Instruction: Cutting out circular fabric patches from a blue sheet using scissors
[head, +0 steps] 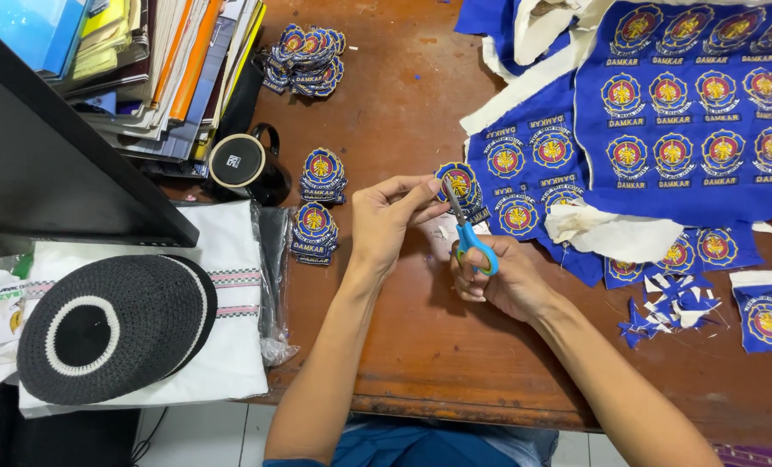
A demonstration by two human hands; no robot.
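My left hand (386,220) pinches a round blue embroidered patch (458,182) with a red and yellow emblem, held above the brown wooden table (421,337). My right hand (503,281) grips small scissors with blue handles (472,242), and the blades point up against the patch's edge. Both hands are at the middle of the table, close together.
Blue fabric sheets of uncut patches (689,112) cover the right side, with white backing (615,233) and offcuts (671,307). Cut patch piles (315,229) (304,60) lie left of my hands. A black mug (243,164), stacked books (161,69), a knitted cap (114,324) on folded white cloth sit left.
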